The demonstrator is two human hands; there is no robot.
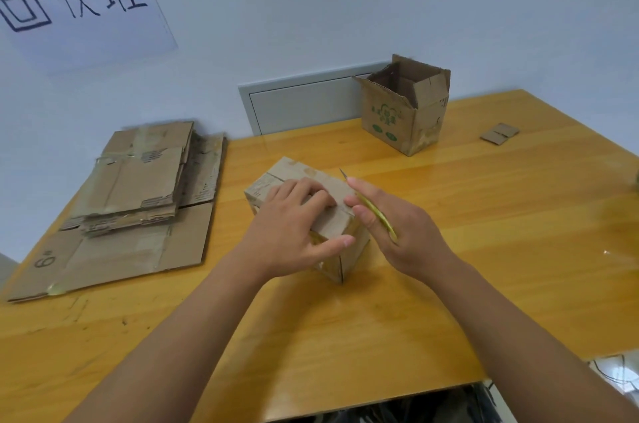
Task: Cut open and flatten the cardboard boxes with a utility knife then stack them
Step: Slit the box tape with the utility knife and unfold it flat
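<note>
A small closed cardboard box [276, 173] stands in the middle of the wooden table [484, 215]. My left hand [294, 225] lies across its top, fingers spread over the flaps and thumb down its near side. My right hand [397, 228] holds a yellow utility knife [375, 211] at the box's right edge, its blade pointing up and away past the index finger. A stack of flattened cardboard boxes [131, 201] lies at the table's left.
An open cardboard box with green print [397, 118] stands at the back near the wall. A small cardboard scrap [499, 133] lies at the far right. A handwritten sign [76, 0] hangs on the wall. The table's front edge runs at lower right.
</note>
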